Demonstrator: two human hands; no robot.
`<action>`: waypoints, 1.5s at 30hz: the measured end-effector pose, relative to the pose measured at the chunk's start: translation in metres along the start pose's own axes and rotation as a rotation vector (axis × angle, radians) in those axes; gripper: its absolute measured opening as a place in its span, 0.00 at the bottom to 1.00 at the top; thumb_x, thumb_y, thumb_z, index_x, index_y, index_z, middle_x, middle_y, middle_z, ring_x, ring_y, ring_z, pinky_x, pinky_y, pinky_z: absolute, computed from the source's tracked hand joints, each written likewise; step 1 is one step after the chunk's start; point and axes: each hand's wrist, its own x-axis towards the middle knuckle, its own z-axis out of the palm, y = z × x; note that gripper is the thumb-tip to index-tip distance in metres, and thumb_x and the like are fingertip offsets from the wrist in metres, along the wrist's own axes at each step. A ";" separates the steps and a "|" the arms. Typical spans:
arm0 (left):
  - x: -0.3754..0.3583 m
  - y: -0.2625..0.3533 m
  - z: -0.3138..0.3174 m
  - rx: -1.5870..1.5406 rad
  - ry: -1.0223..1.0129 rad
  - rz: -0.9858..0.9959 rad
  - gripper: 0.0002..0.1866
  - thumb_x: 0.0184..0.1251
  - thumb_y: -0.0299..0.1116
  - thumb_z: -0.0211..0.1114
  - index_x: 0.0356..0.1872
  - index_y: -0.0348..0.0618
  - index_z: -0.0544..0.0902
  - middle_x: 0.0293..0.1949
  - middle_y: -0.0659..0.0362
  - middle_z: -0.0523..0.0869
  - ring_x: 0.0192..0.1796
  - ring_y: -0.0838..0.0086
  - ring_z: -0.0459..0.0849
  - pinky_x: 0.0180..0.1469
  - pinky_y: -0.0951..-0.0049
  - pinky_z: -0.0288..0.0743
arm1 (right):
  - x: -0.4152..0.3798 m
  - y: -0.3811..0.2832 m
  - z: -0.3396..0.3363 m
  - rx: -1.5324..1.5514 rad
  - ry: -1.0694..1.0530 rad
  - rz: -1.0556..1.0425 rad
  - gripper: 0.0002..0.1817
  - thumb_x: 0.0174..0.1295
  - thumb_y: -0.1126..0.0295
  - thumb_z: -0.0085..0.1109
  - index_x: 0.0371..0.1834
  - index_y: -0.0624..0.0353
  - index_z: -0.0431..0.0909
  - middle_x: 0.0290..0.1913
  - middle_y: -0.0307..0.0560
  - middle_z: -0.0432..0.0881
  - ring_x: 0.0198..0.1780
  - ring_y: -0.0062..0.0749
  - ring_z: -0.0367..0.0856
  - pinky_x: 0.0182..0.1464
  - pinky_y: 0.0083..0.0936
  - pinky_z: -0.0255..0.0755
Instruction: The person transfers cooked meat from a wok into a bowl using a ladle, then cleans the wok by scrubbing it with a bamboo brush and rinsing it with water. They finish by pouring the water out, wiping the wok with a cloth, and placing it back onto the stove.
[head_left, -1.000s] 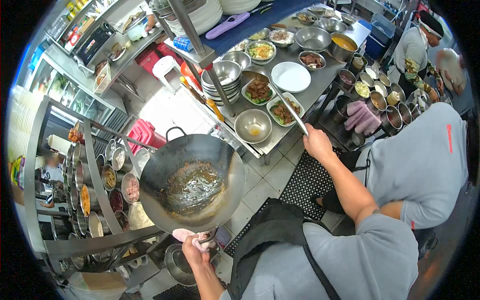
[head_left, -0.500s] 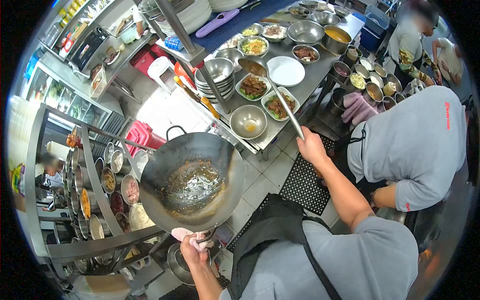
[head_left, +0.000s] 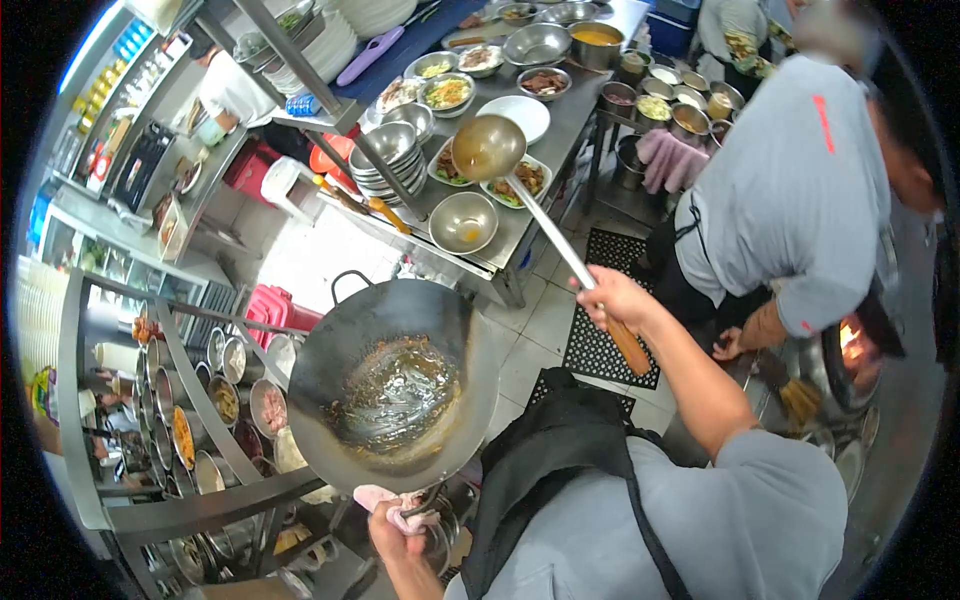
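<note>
A large dark wok (head_left: 390, 385) with brown, glossy residue inside hangs over the floor in front of me. My left hand (head_left: 398, 530) is closed round its near handle through a pink cloth (head_left: 378, 497). My right hand (head_left: 618, 300) grips the long handle of a metal ladle (head_left: 489, 147), near the wooden end. The ladle's bowl is above the steel table and partly covers two square dishes of food. Beside them are a steel bowl (head_left: 463, 223) with a little yellow liquid and a white plate (head_left: 514, 120).
Stacked steel bowls (head_left: 388, 160) stand on the table's left side. A metal rack (head_left: 215, 500) with food pots is at my left. To the right, a co-worker (head_left: 800, 190) bends near a burner with flame (head_left: 855, 345). Another person (head_left: 232, 85) stands at the back left.
The ladle has swung toward me, with its wooden end now showing. The table appears shifted left in view. The co-worker at right is more upright, and a burner flame shows.
</note>
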 end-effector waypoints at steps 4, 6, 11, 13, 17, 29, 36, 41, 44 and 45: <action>-0.002 0.014 -0.034 0.070 -0.134 -0.121 0.17 0.50 0.24 0.56 0.43 0.30 0.72 0.32 0.49 0.81 0.28 0.61 0.84 0.29 0.63 0.84 | -0.107 0.064 0.039 -0.806 0.491 -0.291 0.13 0.54 0.70 0.58 0.42 0.61 0.73 0.26 0.55 0.78 0.29 0.49 0.80 0.38 0.42 0.73; -0.004 0.024 -0.054 0.142 -0.181 -0.200 0.16 0.50 0.24 0.56 0.42 0.29 0.72 0.30 0.49 0.81 0.27 0.60 0.84 0.29 0.62 0.84 | -0.172 0.067 0.074 -0.906 0.618 -0.092 0.14 0.55 0.71 0.56 0.46 0.60 0.74 0.32 0.63 0.81 0.39 0.59 0.81 0.42 0.48 0.73; 0.002 0.025 -0.078 0.270 -0.289 -0.305 0.11 0.52 0.22 0.57 0.38 0.28 0.73 0.29 0.48 0.81 0.27 0.59 0.83 0.29 0.63 0.81 | -0.270 0.125 0.109 -1.114 0.763 -0.115 0.18 0.56 0.74 0.56 0.52 0.57 0.76 0.38 0.61 0.83 0.42 0.60 0.80 0.46 0.49 0.74; 0.001 0.027 -0.079 0.307 -0.392 -0.430 0.12 0.53 0.21 0.57 0.39 0.28 0.73 0.30 0.48 0.81 0.29 0.59 0.84 0.33 0.61 0.82 | -0.299 0.137 0.122 -1.168 0.799 -0.050 0.18 0.56 0.74 0.56 0.53 0.56 0.76 0.40 0.59 0.83 0.43 0.59 0.81 0.47 0.50 0.74; -0.005 0.010 -0.069 0.443 -0.466 -0.466 0.08 0.55 0.22 0.56 0.37 0.30 0.73 0.31 0.48 0.80 0.32 0.59 0.83 0.37 0.62 0.81 | -0.347 0.145 0.150 -1.226 0.864 0.054 0.18 0.57 0.73 0.57 0.52 0.55 0.76 0.39 0.58 0.84 0.42 0.57 0.82 0.46 0.48 0.75; -0.048 -0.023 -0.056 0.904 -0.689 -0.727 0.09 0.57 0.26 0.56 0.39 0.39 0.70 0.28 0.50 0.79 0.28 0.62 0.81 0.25 0.60 0.76 | -0.499 0.138 0.163 -1.742 0.772 0.274 0.05 0.53 0.72 0.56 0.33 0.55 0.79 0.27 0.51 0.82 0.35 0.49 0.84 0.35 0.44 0.77; -0.135 -0.016 -0.028 1.200 -0.819 -0.867 0.08 0.55 0.29 0.55 0.33 0.36 0.72 0.26 0.50 0.77 0.25 0.64 0.80 0.22 0.62 0.76 | -0.617 0.121 0.216 -1.847 0.803 0.685 0.09 0.47 0.75 0.60 0.33 0.58 0.81 0.35 0.53 0.84 0.43 0.48 0.85 0.42 0.43 0.79; -0.191 -0.051 -0.004 1.396 -1.090 -0.858 0.09 0.54 0.30 0.55 0.34 0.36 0.72 0.28 0.48 0.80 0.26 0.62 0.81 0.25 0.60 0.78 | -0.707 0.090 0.310 -1.576 1.054 0.959 0.10 0.49 0.69 0.64 0.34 0.60 0.87 0.35 0.55 0.86 0.40 0.50 0.86 0.42 0.40 0.80; -0.241 -0.118 -0.010 1.474 -1.373 -0.910 0.08 0.56 0.28 0.56 0.35 0.37 0.70 0.29 0.48 0.79 0.26 0.62 0.80 0.26 0.62 0.77 | -0.754 0.117 0.345 -1.520 1.249 1.114 0.09 0.48 0.71 0.62 0.33 0.60 0.86 0.33 0.55 0.86 0.38 0.51 0.86 0.40 0.41 0.79; -0.256 -0.143 -0.014 1.417 -1.431 -1.031 0.07 0.57 0.28 0.55 0.35 0.37 0.70 0.29 0.48 0.79 0.27 0.62 0.80 0.26 0.61 0.78 | -0.768 0.127 0.353 -1.469 1.308 1.227 0.09 0.48 0.71 0.62 0.32 0.60 0.86 0.33 0.56 0.86 0.38 0.51 0.86 0.40 0.41 0.79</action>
